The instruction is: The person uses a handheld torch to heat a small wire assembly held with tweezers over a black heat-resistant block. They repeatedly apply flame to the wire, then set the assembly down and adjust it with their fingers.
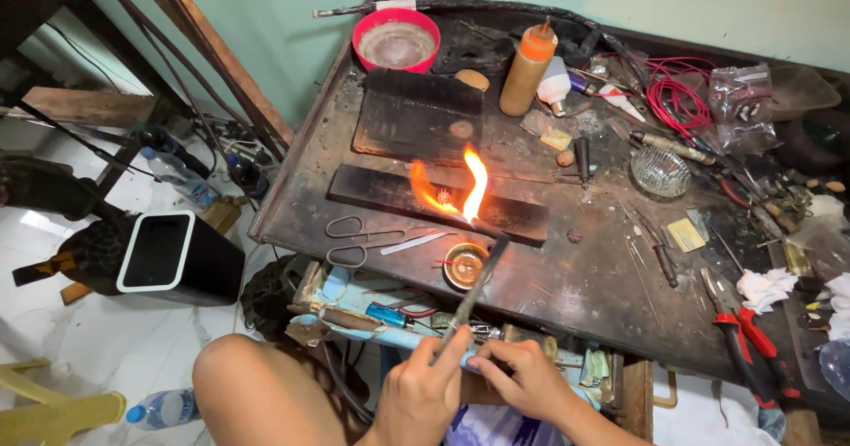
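Observation:
My left hand (423, 391) and my right hand (522, 377) together grip the near end of a thin metal blow torch (476, 288) that slants up over the bench. An orange flame (456, 189) leaps from its tip onto a small round piece lying on a charred black block (372, 191). A small round brass dish (465, 265) sits just below the torch tip. Scissors (359, 240) lie to the left of the dish.
A dark scorched workbench (575, 286) carries a red bowl (396, 40), an orange-capped squeeze bottle (527, 69), red wire (677, 100), a glass dish (660, 171) and red-handled pliers (748, 340). A black bin (173, 255) and plastic bottles stand on the white floor at left. My bare knee (257, 393) is below.

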